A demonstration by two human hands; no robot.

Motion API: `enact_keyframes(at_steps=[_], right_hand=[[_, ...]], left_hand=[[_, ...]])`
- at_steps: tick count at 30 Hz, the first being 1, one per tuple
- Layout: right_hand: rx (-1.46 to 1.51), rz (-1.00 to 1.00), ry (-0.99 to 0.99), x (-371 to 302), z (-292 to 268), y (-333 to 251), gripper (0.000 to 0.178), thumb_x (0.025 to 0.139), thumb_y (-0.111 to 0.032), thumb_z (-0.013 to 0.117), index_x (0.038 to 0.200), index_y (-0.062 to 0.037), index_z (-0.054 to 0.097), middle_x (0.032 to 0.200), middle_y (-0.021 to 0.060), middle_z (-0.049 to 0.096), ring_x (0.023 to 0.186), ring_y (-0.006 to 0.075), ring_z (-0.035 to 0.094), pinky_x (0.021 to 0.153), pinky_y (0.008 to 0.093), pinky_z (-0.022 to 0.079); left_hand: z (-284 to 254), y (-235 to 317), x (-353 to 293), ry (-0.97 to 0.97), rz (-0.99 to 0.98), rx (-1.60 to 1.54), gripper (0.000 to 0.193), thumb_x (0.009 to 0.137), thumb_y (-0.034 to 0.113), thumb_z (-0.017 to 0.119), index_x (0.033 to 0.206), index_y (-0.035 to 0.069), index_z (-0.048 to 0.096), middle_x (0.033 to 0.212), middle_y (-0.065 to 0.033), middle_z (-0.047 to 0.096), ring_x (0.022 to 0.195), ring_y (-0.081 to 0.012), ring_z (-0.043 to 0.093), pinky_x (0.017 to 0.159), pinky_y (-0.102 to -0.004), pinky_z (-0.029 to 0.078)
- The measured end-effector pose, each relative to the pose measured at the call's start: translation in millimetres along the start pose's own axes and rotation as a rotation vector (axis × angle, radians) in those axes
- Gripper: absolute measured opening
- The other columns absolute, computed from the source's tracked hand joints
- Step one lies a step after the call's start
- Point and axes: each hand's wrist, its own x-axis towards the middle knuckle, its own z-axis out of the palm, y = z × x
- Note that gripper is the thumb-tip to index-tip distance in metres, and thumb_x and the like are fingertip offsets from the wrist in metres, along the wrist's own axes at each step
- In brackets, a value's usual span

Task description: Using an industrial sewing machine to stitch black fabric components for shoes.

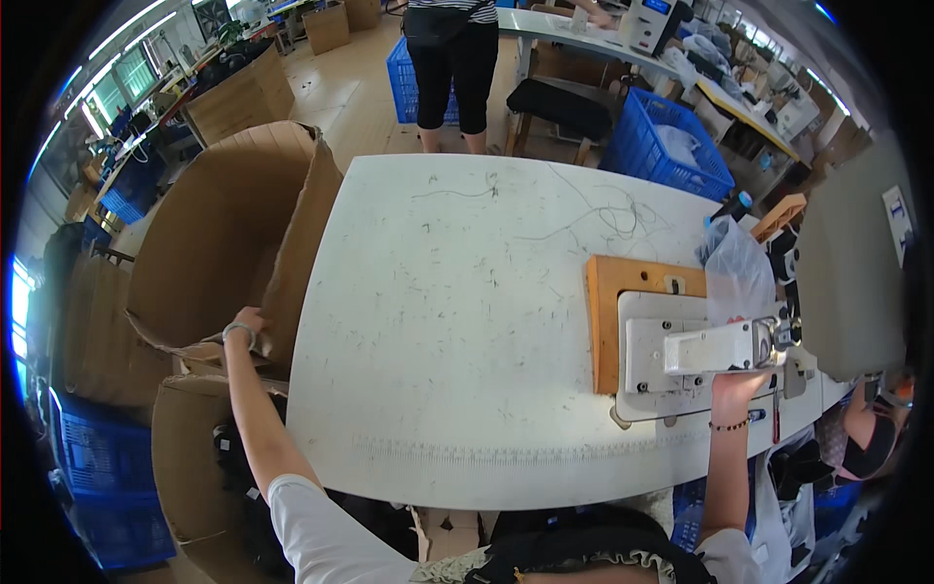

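Observation:
My left hand (249, 319) reaches to the near rim of a large, tall cardboard box (309, 214) left of the table. Its fingers look curled closed at the cardboard edge, though their tips are hard to make out. On the right, my right hand (739, 385) is at the sewing machine (715, 348), partly behind the white machine arm. Most of its fingers are hidden there, so what they touch does not show. A clear plastic bag (737, 268) rests just beyond the machine arm.
Loose threads (623, 219) and lint lie on the white table (438, 321). A lower cardboard box (190, 467) with dark cloth stands near my left arm. Beyond the table are a person (452, 68), a black-seated stool (559, 107) and a blue crate (662, 146).

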Motion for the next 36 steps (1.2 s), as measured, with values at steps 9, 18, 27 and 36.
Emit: enact_keyframes(at_steps=[9, 18, 27, 36], right_hand=[[0.171, 0.034, 0.254, 3, 11, 8, 0.038, 0.088, -0.036, 0.044, 0.112, -0.007, 0.051, 0.107, 0.0055, 0.056, 0.1, 0.0196, 0.055, 0.088, 0.0352, 0.046], [0.152, 0.034, 0.229, 12, 26, 6, 0.034, 0.09, -0.028, 0.042, 0.112, -0.0057, 0.054, 0.106, 0.0064, 0.059, 0.096, 0.0185, 0.056, 0.084, 0.0343, 0.046], [0.16, 0.165, 0.035, 23, 24, -3, 0.033, 0.091, -0.028, 0.04, 0.101, -0.0021, 0.059, 0.098, 0.0048, 0.06, 0.086, 0.0145, 0.057, 0.079, 0.0272, 0.043], [0.259, 0.055, 0.04, 26, 29, 8, 0.033, 0.089, -0.032, 0.047, 0.098, -0.0013, 0.057, 0.096, 0.0039, 0.055, 0.086, 0.0154, 0.052, 0.081, 0.0295, 0.043]], left_hand=[[-42, 104, -142, -0.393, -0.111, -0.803, 0.079, 0.085, 0.067, 0.032, 0.109, -0.003, 0.061, 0.087, -0.015, 0.066, 0.075, -0.0197, 0.065, 0.071, -0.0281, 0.05], [-37, 94, -390, 0.275, 0.199, -0.773, 0.048, 0.093, 0.039, 0.044, 0.099, -0.003, 0.066, 0.083, -0.013, 0.067, 0.08, -0.019, 0.064, 0.075, -0.0285, 0.049], [153, 252, -533, -0.733, 0.51, -0.484, 0.038, 0.091, 0.032, 0.051, 0.103, -0.002, 0.063, 0.092, -0.0125, 0.068, 0.084, -0.0163, 0.064, 0.074, -0.0253, 0.049], [357, 351, -461, 0.205, 0.576, 0.394, 0.043, 0.074, 0.03, 0.065, 0.11, 0.007, 0.059, 0.116, -0.0141, 0.055, 0.107, -0.0259, 0.053, 0.084, -0.0379, 0.044]])
